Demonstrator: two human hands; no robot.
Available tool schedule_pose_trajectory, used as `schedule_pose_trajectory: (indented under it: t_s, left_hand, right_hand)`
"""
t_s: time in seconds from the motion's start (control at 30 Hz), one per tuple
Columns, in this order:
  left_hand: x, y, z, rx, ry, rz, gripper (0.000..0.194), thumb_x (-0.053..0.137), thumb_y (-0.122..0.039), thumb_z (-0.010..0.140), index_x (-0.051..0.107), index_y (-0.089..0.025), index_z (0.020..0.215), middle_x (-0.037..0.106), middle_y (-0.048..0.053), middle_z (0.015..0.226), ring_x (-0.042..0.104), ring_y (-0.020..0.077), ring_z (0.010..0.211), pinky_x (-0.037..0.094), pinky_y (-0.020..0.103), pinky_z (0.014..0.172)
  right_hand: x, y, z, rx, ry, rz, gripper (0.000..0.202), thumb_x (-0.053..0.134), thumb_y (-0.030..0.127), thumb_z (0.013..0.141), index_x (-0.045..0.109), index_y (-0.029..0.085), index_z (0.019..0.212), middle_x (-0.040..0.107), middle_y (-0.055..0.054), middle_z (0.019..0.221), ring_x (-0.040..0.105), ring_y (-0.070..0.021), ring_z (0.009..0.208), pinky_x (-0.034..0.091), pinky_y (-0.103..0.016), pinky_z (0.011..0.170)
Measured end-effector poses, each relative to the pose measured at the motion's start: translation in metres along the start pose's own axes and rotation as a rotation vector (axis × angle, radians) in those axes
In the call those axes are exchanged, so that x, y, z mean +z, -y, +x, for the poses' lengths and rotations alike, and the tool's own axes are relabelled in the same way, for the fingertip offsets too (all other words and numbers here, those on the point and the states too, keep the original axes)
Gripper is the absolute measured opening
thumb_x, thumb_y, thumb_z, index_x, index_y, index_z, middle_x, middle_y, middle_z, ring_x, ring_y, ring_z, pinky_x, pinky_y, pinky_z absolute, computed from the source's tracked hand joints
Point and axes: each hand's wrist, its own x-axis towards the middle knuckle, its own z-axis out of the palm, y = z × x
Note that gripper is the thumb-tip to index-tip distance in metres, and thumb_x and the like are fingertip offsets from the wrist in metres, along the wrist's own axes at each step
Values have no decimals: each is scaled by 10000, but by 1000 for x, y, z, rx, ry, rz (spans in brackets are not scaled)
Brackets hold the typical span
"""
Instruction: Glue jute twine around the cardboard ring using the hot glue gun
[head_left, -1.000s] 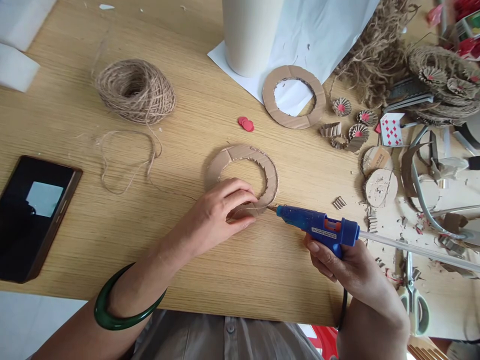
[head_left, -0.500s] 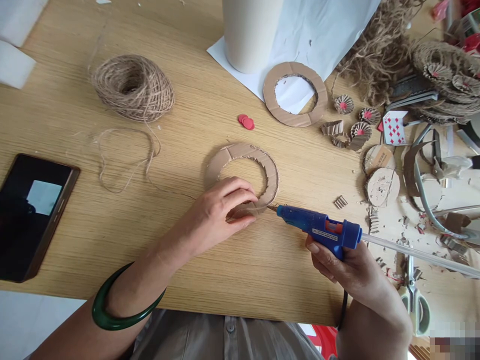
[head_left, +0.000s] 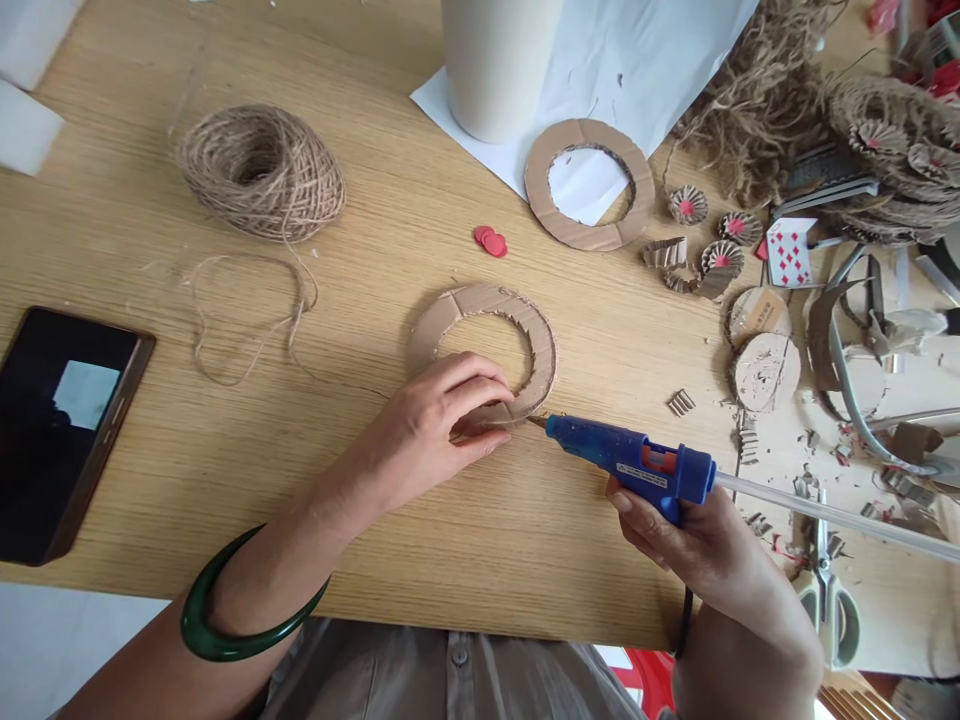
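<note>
My left hand (head_left: 442, 415) grips the near edge of a cardboard ring (head_left: 541, 345) lying on the table, thumb outside and fingers over the rim. A thin strand of jute twine (head_left: 337, 381) runs from under this hand back to a twine ball (head_left: 262, 175) at the upper left. In my right hand (head_left: 675, 535) is a blue hot glue gun (head_left: 630, 460), held by its handle, with a long clear glue stick (head_left: 825, 512) sticking out behind. Its nozzle tip meets or nearly meets the ring's outer edge, just right of my left fingers.
A second cardboard ring (head_left: 589, 240) rests partly on white paper beside a white cylinder (head_left: 499, 70). Red paper discs (head_left: 491, 241) lie nearby. A phone (head_left: 67, 430) is at left. Scissors (head_left: 825, 590), corrugated rosettes (head_left: 721, 260), a playing card (head_left: 790, 253) and scraps crowd the right side.
The glue gun's nozzle has shifted slightly left and down along the ring's outer edge. My left hand keeps its grip on the ring.
</note>
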Motion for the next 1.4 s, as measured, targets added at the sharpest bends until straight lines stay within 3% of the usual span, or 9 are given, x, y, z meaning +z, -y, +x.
schedule_pose_trajectory:
  t_s: [0.3, 0.67, 0.97, 1.4]
  left_hand:
    - [-1, 0, 0, 6, 8, -3, 191, 717, -142, 891, 649, -180, 1066, 675, 63, 1114, 675, 189, 1036, 568, 320, 915]
    - [-4, -1, 1, -12, 49, -46, 225, 677, -113, 899, 637, -198, 1103, 659, 59, 1141, 653, 200, 1083, 562, 354, 960]
    - [-4, 0, 0, -2, 48, -33, 222, 698, -98, 885, 643, -160, 1091, 661, 70, 1147, 648, 185, 1082, 552, 322, 968]
    - [-4, -1, 0, -6, 45, -26, 229, 696, -92, 886, 648, -155, 1100, 659, 64, 1148, 647, 176, 1091, 539, 299, 979]
  right_hand:
    - [-2, -5, -3, 21, 23, 2, 275, 674, 469, 929, 664, 194, 945, 450, 35, 556, 391, -111, 460, 311, -239, 372]
    - [1, -2, -3, 19, -9, 15, 295, 707, 500, 895, 666, 208, 915, 524, 5, 601, 430, -121, 479, 316, -242, 374]
    - [3, 6, -1, 24, 22, -17, 317, 681, 515, 909, 671, 199, 890, 446, 28, 531, 418, -128, 470, 319, -250, 379]
    - [0, 0, 0, -36, 40, -29, 281, 659, 460, 939, 665, 179, 925, 460, 32, 560, 400, -104, 459, 318, -228, 373]
